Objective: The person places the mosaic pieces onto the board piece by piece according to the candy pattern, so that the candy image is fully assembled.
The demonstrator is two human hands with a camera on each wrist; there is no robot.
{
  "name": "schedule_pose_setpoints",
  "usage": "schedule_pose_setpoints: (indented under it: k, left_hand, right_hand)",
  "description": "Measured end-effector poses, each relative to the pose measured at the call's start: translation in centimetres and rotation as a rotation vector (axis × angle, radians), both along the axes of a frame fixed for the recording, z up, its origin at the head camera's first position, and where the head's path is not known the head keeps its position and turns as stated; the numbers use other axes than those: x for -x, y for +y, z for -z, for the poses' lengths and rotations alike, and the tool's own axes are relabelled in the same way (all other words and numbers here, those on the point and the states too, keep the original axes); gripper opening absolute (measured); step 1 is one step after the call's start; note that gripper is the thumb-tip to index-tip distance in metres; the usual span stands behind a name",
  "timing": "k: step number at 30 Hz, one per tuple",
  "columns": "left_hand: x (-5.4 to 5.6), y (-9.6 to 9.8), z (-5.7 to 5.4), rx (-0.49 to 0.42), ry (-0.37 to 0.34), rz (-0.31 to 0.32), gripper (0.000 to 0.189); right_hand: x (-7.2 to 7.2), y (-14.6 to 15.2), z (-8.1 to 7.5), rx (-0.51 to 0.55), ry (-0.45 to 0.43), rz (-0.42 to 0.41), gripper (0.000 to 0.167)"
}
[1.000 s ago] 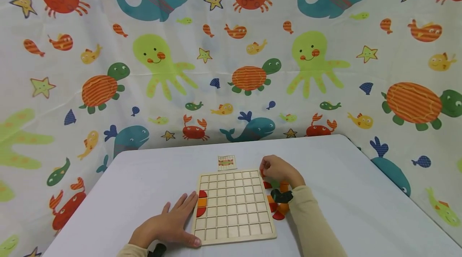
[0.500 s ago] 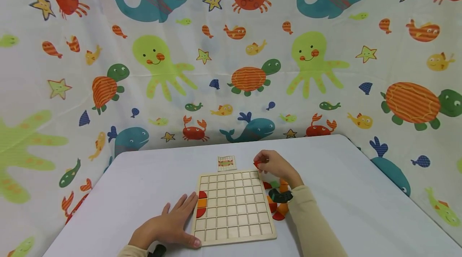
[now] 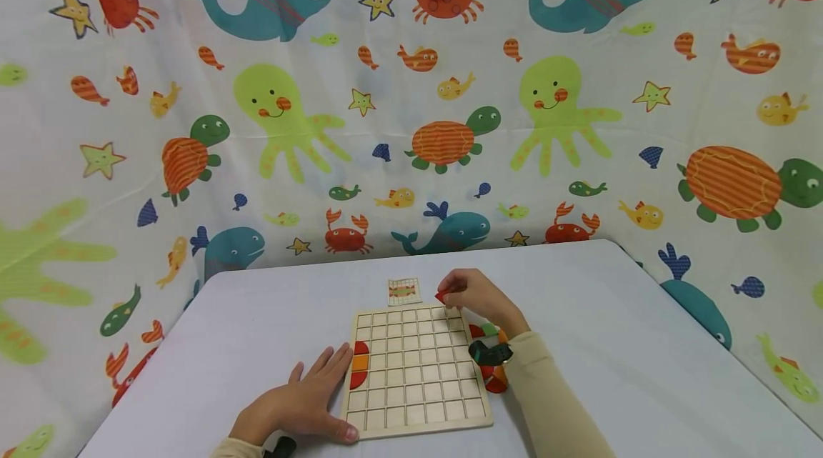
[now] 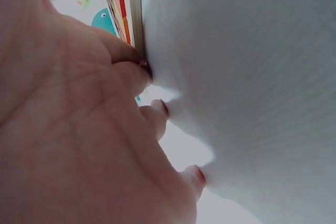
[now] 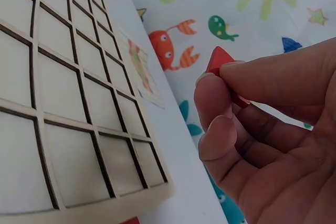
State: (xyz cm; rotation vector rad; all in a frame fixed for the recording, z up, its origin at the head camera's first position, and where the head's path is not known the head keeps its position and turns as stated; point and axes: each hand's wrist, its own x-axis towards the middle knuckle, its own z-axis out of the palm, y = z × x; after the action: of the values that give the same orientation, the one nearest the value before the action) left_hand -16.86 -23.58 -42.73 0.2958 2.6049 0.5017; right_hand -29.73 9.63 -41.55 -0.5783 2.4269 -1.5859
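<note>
My right hand (image 3: 479,297) pinches a red wooden tile (image 5: 221,60) with a pointed corner between thumb and fingers, over the far right corner of a wooden grid board (image 3: 414,372). Much of the tile is hidden by the fingers. My left hand (image 3: 302,401) lies with fingers spread along the board's left edge, its fingertips and thumb touching that edge. In the board's left column sit an orange square tile (image 3: 360,363) and two red rounded tiles, one above it and one below. The other board cells in view hold no tiles.
Right of the board lies a loose group of red, orange and green tiles (image 3: 495,381), partly covered by my right wrist. A small pattern card (image 3: 403,291) lies beyond the board's far edge. A sea-animal curtain (image 3: 386,101) hangs behind the white table (image 3: 283,315).
My right hand has moved left with the red tile, from beside the board's right edge to over its far right corner. The left hand stays in place.
</note>
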Motion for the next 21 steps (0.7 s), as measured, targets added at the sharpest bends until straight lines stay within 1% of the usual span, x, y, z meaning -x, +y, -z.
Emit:
schedule_pose_setpoints:
  k: [6,11,14,18,21]
  left_hand:
    - [0.1,0.0,0.0,0.002,-0.001,0.0,0.129]
    - [-0.8,0.7,-0.1,0.001,-0.002,-0.016,0.129]
    - [-1.3,1.1,-0.2,0.0,-0.003,-0.024,0.129]
    - [-2.0,1.5,-0.4,0.001,-0.002,-0.029,0.129]
    - [-2.5,1.9,-0.5,0.001,-0.002,-0.032,0.129]
  right_hand:
    - [0.0,-0.9,0.3,0.02,0.016,-0.046,0.016]
    - [-0.5,-1.3,0.4,0.032,0.013,-0.092,0.017]
    - [-1.0,-1.7,0.4,0.03,0.027,-0.127,0.018]
    - [-1.8,-2.3,0.3,0.037,0.049,-0.189,0.019]
    - [-2.5,-2.9,0.4,0.027,0.053,-0.217,0.017]
